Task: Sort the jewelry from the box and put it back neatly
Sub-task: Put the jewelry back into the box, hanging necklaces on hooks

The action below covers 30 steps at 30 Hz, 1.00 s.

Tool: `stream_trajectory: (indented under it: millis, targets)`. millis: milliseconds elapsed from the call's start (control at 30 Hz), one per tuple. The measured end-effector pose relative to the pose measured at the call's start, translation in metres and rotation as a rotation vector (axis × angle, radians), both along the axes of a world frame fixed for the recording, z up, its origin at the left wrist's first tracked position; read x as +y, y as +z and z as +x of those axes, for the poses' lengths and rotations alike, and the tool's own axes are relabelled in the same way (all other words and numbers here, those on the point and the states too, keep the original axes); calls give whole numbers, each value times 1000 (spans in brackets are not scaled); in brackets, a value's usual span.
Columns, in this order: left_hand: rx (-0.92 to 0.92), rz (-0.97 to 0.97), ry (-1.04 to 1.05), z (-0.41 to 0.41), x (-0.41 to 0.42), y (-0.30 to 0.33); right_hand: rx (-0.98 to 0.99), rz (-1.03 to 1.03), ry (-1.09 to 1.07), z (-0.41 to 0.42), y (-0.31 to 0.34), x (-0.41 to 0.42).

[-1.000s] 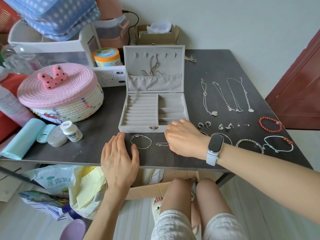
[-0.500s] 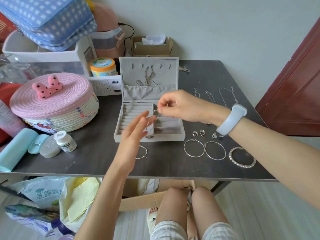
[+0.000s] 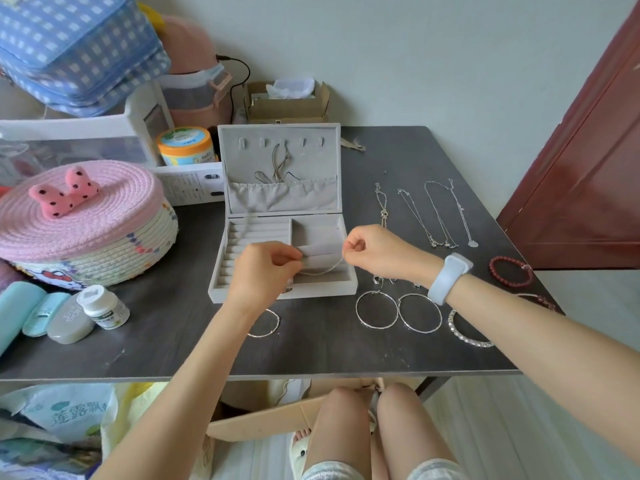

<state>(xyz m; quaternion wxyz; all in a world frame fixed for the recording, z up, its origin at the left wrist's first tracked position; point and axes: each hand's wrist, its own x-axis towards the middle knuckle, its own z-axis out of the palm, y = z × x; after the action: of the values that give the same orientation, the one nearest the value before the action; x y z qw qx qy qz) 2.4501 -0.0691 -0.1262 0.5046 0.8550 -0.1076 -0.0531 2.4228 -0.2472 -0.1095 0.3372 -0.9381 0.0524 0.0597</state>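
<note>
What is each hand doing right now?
Left hand: pinches one end of a thin chain.
Right hand: pinches the other end, above the box.

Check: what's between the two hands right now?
Head view: a thin silver chain sags between the left hand and right hand, each pinching one end, over the open jewelry box.

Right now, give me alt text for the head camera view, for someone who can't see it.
Two hands, left hand and right hand, stretch a thin silver chain between pinched fingers over an open grey jewelry box on a dark table. Necklaces, hoops and bracelets lie sorted to the right.
</note>
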Motion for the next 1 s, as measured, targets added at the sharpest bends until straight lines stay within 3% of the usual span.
stream_trajectory:
  millis: [200, 333, 600, 700, 800, 1000]
  targets:
    - [-134, 352, -91, 8, -16, -12, -30, -226, 58, -3, -14, -3]
    - [-184, 496, -133, 6, -19, -14, -51, -239, 90, -1, -14, -10]
    - [-526, 234, -132, -25, -26, -23, -133, -138, -3, -19, -6, -47]
    - [-481, 234, -192, -50, -40, -30, -45, -230, 4, -40, -11, -61]
    - [-336, 367, -229, -65, -57, -37, 62, -352, 17, -61, -19, -68]
    - [-252, 521, -120, -71, -67, -39, 34, -476, -25, -75, -33, -72]
